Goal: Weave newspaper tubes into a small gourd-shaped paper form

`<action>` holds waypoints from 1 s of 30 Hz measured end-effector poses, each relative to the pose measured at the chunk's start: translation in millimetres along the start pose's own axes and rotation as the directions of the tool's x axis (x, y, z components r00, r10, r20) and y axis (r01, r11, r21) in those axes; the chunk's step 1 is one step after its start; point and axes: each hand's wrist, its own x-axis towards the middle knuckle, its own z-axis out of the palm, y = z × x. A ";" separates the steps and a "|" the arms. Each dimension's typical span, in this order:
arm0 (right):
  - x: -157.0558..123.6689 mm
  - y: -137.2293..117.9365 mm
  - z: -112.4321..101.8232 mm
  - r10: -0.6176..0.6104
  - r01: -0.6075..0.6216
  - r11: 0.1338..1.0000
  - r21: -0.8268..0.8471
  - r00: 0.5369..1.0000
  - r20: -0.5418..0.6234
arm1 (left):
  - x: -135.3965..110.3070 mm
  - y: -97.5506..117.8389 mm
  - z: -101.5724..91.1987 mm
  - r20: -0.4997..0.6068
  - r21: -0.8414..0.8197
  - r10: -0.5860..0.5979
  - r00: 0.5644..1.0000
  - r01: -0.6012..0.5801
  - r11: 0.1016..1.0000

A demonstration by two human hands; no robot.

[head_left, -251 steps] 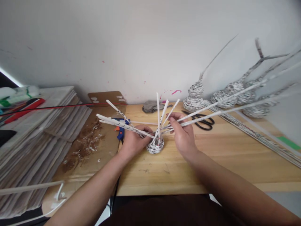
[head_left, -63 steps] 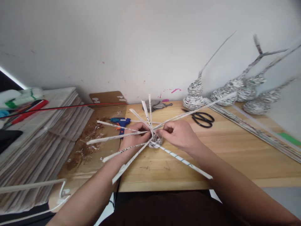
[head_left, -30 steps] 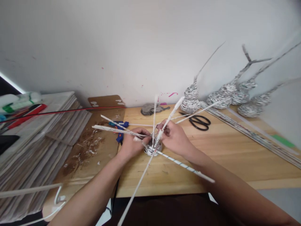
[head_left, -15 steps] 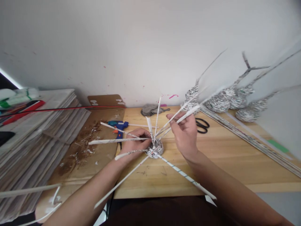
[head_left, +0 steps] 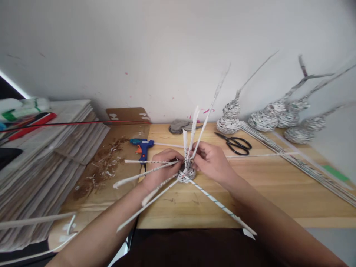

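Observation:
A small woven piece of rolled newspaper [head_left: 187,175] sits on the wooden table near its front edge, with several long paper tubes spreading out from it. My left hand [head_left: 164,168] is closed round its left side, thumb and fingers pinching the woven rim. At the right, my right hand [head_left: 209,160] pinches the base of a paper tube [head_left: 210,115] that slants up towards the wall. One white tube with a green stripe [head_left: 219,204] points down to the right. The fingertips of both hands partly hide the weave.
Behind my left hand lies a blue glue gun [head_left: 143,147]. Black scissors [head_left: 236,144] and a grey cloth [head_left: 179,127] lie farther back. Several gourd-shaped woven pieces [head_left: 228,119] stand along the wall, near long paper rods [head_left: 278,150]. Newspaper stacks [head_left: 66,148] rise at the left.
My right hand has moved left and down to the woven rim. Tubes at the right have swung; one now lies out to the right behind my hand. The view has shifted slightly.

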 end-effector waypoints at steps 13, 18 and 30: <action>-24.7 -3.0 -3.1 0.005 0.003 0.975 -0.222 0.999 0.034 | -1.7 -4.2 1.0 0.001 0.142 0.164 0.986 -0.162 0.977; -43.8 15.9 15.7 0.091 -0.091 0.996 0.003 0.992 -0.089 | -0.4 1.6 -2.5 0.052 0.138 0.150 0.987 -0.156 0.978; -43.9 32.0 31.9 0.107 -0.063 0.973 0.224 0.976 -0.189 | 2.0 -0.1 -10.1 0.173 0.173 0.259 0.950 -0.288 0.942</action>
